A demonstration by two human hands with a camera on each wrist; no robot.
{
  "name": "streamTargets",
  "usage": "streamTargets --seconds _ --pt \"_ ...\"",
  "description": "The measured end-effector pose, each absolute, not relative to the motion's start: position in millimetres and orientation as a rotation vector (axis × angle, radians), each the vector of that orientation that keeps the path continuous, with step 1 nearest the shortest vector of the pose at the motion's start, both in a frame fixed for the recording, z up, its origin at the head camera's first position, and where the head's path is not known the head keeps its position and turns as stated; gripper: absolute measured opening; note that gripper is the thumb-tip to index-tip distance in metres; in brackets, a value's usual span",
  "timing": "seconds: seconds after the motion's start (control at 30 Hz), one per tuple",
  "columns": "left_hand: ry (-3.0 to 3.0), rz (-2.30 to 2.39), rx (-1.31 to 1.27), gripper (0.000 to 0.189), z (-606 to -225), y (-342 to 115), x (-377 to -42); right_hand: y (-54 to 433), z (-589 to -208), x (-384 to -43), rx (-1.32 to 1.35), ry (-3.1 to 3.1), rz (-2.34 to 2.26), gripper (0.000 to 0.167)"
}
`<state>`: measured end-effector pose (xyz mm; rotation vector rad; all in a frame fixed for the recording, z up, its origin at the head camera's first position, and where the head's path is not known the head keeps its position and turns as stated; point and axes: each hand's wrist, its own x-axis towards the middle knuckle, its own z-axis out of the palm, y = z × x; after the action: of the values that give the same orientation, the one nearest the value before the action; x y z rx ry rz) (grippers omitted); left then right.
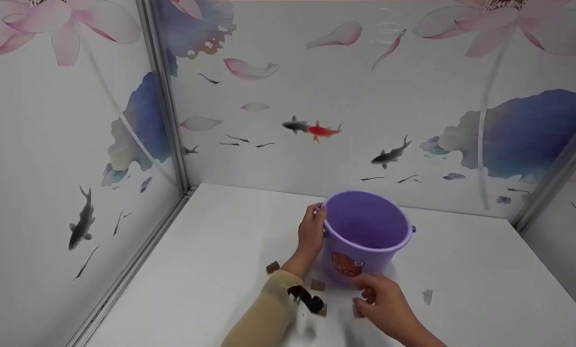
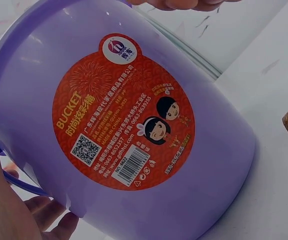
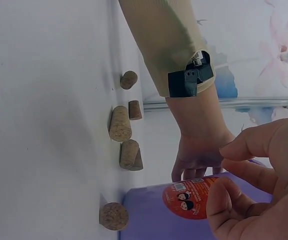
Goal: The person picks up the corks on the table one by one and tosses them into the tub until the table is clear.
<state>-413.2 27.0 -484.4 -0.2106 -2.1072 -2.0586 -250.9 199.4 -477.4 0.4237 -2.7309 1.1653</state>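
Purple plastic bucket (image 1: 377, 258) on white bench (image 1: 210, 250); left hand (image 1: 312, 229), fingers gripping its side. Right hand (image 1: 386, 303): fingers loosely curled, apparently empty. Risk: bucket nudged, nearby tapered brown corks (image 3: 120, 124) roll.

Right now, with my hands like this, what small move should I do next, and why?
Perhaps lower your right hand and pinch the cork partly hidden behind it in the head view: those fingers show nothing held, that cork looks closest, and your left hand holds the purple bucket.
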Motion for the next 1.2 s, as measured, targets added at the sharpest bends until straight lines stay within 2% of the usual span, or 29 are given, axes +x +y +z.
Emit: streamTargets --seconds 0.87,1.2 --pt "-2.104 -2.050 -0.230 0.047 -484.6 25.0 -412.9 207.7 -503.8 -265.4 0.334 -2.875 0.988 0.021" --pt "-2.133 -2.030 -0.216 0.047 -483.9 26.2 -413.8 209.6 -509.6 -270.1 0.299 -2.947 0.952 0.028"
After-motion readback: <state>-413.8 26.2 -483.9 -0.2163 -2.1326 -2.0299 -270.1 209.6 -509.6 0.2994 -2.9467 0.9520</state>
